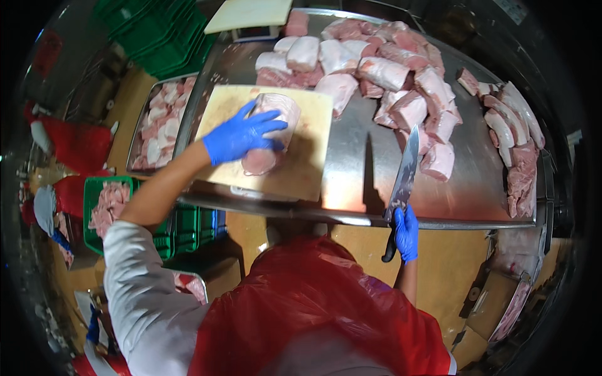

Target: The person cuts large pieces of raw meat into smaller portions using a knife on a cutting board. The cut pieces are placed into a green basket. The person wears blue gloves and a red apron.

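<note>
My left hand (243, 135), in a blue glove, lies over a pale piece of pork loin (283, 111) on the yellowish cutting board (307, 164). Its fingers are spread across the top and side of the meat, holding it against the board; part of the meat is hidden beneath them. My right hand (406, 234), also gloved in blue, is closed round the black handle of a long knife (406, 168). The smeared blade points up and away, over the near edge of the metal table (345, 147), apart from the meat.
A heap of pork pieces (411, 109) covers the table's far middle. Long strips (511, 119) lie at the right end. Left of the table are a tray of meat chunks (164, 122), a green crate of trimmings (110, 210) and stacked green crates (157, 34). Other people in red work at far left.
</note>
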Available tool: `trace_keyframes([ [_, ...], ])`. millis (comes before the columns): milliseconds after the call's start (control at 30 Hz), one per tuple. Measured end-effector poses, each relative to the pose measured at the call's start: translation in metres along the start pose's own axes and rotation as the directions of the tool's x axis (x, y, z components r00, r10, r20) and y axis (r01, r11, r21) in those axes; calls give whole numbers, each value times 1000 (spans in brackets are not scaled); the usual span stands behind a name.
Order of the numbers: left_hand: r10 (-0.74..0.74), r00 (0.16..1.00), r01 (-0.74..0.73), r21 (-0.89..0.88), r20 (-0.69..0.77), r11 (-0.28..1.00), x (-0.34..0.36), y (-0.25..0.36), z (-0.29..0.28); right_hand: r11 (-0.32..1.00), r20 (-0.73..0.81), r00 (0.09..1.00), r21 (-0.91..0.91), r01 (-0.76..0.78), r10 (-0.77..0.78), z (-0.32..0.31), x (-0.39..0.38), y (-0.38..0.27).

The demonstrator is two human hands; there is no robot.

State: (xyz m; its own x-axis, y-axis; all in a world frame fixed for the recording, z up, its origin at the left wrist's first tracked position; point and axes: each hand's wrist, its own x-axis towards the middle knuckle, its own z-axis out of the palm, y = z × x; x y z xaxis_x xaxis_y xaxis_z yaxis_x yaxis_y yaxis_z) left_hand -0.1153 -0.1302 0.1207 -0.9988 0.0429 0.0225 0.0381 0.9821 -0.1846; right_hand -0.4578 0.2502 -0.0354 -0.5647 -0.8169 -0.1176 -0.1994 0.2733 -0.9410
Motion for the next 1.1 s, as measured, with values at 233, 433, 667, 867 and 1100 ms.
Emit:
trace_keyframes([
  [233,-655,726,334,-940,210,69,-117,67,21,999,198,980,20,-27,23,59,24,-45],
  [433,-861,341,716,-489,-377,498,-5,122,57,999,246,969,23,28,-32,125,61,-144],
  [667,-671,578,457,-498,-464,737,-56,63,65,941,254,929,-140,309,-268,156,62,-176],
  [867,-887,371,265,-883,-276,386,-101,94,62,807,297,868,-337,485,-397,173,30,-139],
  [1100,-955,-123,284,-932,-269,226,-128,102,75,760,295,808,-285,584,-510,202,41,-205],
])
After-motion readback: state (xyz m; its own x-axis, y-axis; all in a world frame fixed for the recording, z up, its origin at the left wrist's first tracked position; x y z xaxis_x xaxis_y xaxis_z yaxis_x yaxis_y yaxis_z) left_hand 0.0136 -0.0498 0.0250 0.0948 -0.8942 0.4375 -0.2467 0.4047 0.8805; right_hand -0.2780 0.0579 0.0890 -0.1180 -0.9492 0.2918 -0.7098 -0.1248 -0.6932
